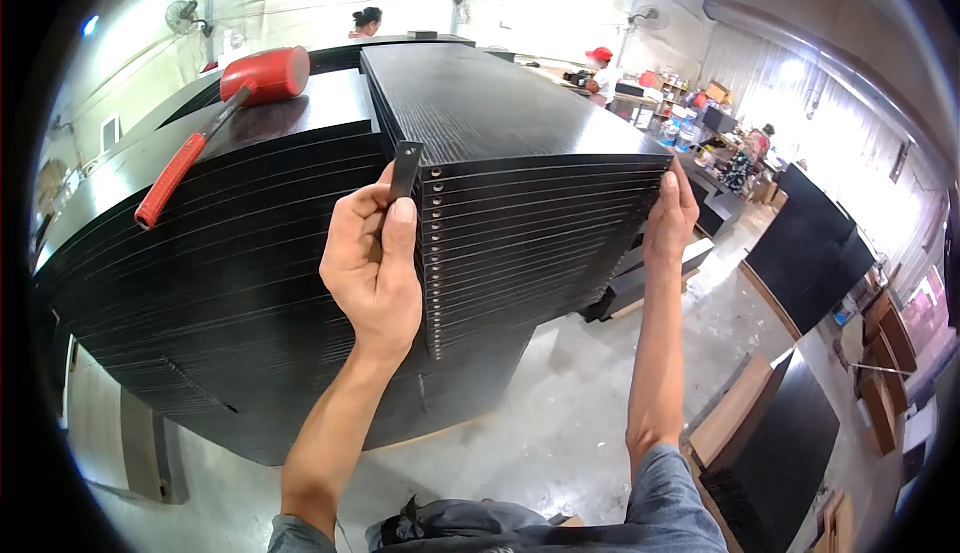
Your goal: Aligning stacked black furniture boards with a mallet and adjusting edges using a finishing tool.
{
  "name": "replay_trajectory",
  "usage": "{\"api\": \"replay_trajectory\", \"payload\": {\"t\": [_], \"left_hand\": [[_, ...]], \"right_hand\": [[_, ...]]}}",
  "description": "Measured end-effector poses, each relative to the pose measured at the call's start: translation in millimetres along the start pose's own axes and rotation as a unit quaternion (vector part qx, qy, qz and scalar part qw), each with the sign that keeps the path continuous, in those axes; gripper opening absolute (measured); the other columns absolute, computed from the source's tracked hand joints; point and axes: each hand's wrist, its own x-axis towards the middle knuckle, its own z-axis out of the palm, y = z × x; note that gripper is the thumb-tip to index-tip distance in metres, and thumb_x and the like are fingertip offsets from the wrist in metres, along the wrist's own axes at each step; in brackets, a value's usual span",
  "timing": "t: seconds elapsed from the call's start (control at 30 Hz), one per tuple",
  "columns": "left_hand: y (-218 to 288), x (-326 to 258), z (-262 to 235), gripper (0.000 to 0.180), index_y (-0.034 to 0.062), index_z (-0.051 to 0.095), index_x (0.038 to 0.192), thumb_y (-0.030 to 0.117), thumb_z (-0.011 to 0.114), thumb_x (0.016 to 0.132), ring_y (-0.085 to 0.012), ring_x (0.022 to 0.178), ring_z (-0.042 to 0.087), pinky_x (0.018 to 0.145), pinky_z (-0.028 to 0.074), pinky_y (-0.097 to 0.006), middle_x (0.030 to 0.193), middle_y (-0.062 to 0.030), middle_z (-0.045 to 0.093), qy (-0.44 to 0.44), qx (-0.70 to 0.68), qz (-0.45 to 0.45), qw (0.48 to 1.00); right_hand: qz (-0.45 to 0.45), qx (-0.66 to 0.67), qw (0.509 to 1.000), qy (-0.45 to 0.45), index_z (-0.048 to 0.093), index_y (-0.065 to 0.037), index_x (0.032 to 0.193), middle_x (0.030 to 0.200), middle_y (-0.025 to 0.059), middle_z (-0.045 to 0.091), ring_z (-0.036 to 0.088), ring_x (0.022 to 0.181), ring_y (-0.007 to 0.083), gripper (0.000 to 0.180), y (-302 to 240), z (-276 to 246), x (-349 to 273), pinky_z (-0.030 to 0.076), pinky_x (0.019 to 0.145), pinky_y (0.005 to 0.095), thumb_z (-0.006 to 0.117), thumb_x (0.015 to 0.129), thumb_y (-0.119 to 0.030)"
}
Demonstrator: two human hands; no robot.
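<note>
Landmark: the right-hand stack of black boards point(520, 193), its drilled edges facing the camera; all places below are given relative to it.
Hidden parts: the foot of the stack is lost in shadow, and its far end bends away toward the rim of the view. The board count cannot be made out.
Cut off: both forearms enter from the lower edge; a grey sleeve point(660, 503) shows only in part.
Hard to make out: the small black strip point(405, 168) at the stack's near left corner; its lower part is covered by fingers, and whether it touches the top board's edge cannot be told.
Left hand point(372, 263): at the near left corner of the stack, grip closed around the strip, thumb and fingers pinching it upright so that only its top end stands clear.
Right hand point(668, 218): at the near right corner of the stack, fingers pressed against the upper board edges; grip loosely curled, enclosing nothing visible. The palm side is hidden.
Second stack point(230, 223): just left of the landmark stack, slightly lower, same black boards.
Mallet point(215, 118): lying on top of the second stack, red head away from the camera, red handle pointing toward it.
Background: people point(600, 68) at work beyond the stack, too small to detail; concrete floor point(560, 413) below it.
</note>
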Motion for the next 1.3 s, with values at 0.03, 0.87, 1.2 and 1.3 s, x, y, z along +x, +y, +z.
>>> {"api": "replay_trajectory", "payload": {"t": [0.03,0.87,1.2,1.3], "left_hand": [[0.4,-1.2,-1.4,0.014,-0.0028,0.058,0.111,0.004,0.056,0.1,-0.0026,0.087,0.06,0.073,0.048,-0.016,0.118,-0.017,0.068,0.012,0.003,0.006,1.0],[-0.3,-13.2,8.1,0.013,-0.0049,0.052,0.107,0.006,0.056,0.1,0.0002,0.07,0.057,0.061,0.045,-0.016,0.114,-0.0205,0.07,0.032,0.085,0.087,0.992],[23.8,33.3,-21.8,0.012,-0.0004,0.069,0.096,-0.006,0.068,0.085,-0.0164,0.081,0.066,0.073,0.053,-0.028,0.1,-0.0115,0.073,-0.055,0.266,0.247,0.93],[36.6,48.2,-29.7,0.019,0.0017,0.071,0.093,-0.008,0.072,0.076,-0.0236,0.082,0.064,0.073,0.051,-0.033,0.09,-0.0097,0.07,-0.085,0.33,0.342,0.876]], "right_hand": [[-0.002,0.001,1.0,-0.013,0.053,0.006,0.137,0.132,0.0164,0.06,0.057,0.118,0.0193,0.044,1.7,7.8,2.1,0.04,0.106,0.0316,0.058,0.1,-0.017],[-0.003,0.046,0.998,-0.04,0.057,0.006,0.132,0.121,0.0127,0.067,0.063,0.107,0.0145,0.042,7.5,2.9,11.3,0.048,0.099,0.0285,0.059,0.101,-0.022],[-0.345,-0.371,0.862,-0.012,0.062,0.003,0.127,0.128,0.0123,0.062,0.055,0.12,0.0294,0.04,-86.7,66.4,-53.8,0.04,0.103,0.038,0.069,0.09,-0.011],[-0.44,-0.285,0.839,-0.148,0.069,-0.001,0.118,0.119,0.0125,0.067,0.058,0.118,0.0328,0.034,-129.0,129.2,-80.0,0.044,0.101,0.0415,0.073,0.085,-0.009]]}}
